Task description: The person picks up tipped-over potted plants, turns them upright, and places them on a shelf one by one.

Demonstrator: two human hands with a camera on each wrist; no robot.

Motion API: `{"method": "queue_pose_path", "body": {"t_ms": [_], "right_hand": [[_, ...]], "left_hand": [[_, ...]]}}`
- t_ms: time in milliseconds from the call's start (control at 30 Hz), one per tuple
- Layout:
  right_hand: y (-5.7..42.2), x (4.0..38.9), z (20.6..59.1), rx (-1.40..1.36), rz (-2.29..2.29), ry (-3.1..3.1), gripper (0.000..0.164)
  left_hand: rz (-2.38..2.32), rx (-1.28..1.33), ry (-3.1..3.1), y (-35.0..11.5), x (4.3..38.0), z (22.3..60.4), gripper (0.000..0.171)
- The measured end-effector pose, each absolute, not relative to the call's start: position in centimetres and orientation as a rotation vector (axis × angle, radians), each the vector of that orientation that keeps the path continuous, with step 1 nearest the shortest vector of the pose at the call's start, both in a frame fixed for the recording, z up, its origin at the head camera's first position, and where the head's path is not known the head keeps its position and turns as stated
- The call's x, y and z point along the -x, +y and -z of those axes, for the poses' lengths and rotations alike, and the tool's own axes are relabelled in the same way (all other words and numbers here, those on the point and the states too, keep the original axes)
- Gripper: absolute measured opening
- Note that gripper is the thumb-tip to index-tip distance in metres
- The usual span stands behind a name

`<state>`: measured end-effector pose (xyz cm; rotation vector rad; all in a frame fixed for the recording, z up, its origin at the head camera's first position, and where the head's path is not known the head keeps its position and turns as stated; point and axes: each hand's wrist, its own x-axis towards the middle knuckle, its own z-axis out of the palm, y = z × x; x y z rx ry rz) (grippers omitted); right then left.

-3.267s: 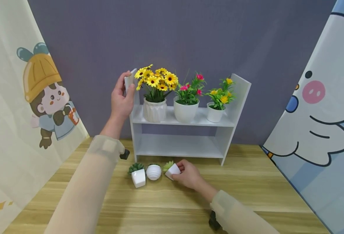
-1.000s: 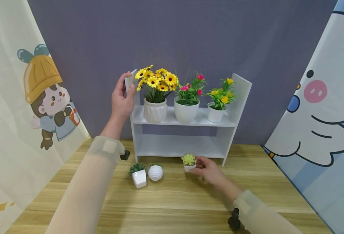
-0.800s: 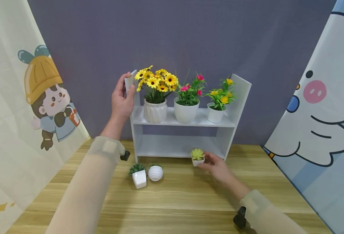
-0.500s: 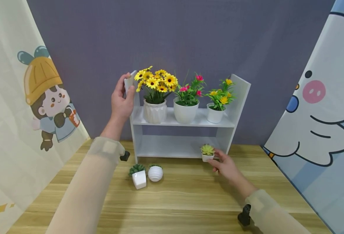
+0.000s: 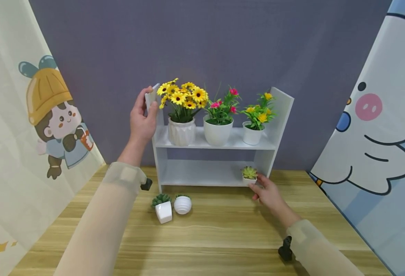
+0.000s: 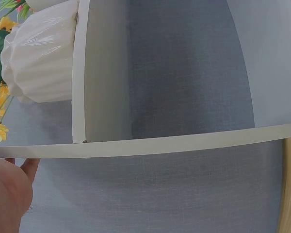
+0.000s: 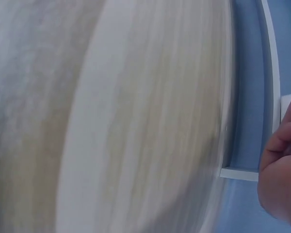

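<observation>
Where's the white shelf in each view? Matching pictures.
Head: white shelf in the centre, upright.
Left wrist: white shelf across upper part, sideways.
Right wrist: part of white shelf along right side.
Shared landmark: wooden tabletop, bottom in head, lower right edge in left wrist, middle in right wrist.

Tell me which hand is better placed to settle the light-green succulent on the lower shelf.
Right, most likely: the right hand holds the potted light-green succulent at the right end of the lower shelf. The left hand grips the left side panel near its top, well away.
</observation>
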<state>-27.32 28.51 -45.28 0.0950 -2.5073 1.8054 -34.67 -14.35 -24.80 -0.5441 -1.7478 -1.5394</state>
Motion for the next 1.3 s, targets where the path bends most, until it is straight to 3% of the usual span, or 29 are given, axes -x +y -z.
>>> {"method": "queue_pose_path", "body": {"t_ms": [1300], "right_hand": [[27.4, 27.8, 45.7, -0.010, -1.825, -2.435, 0.076]], "left_hand": [[1.523, 0.549, -1.745, -14.4, 34.8, 24.9, 0.047]]}}
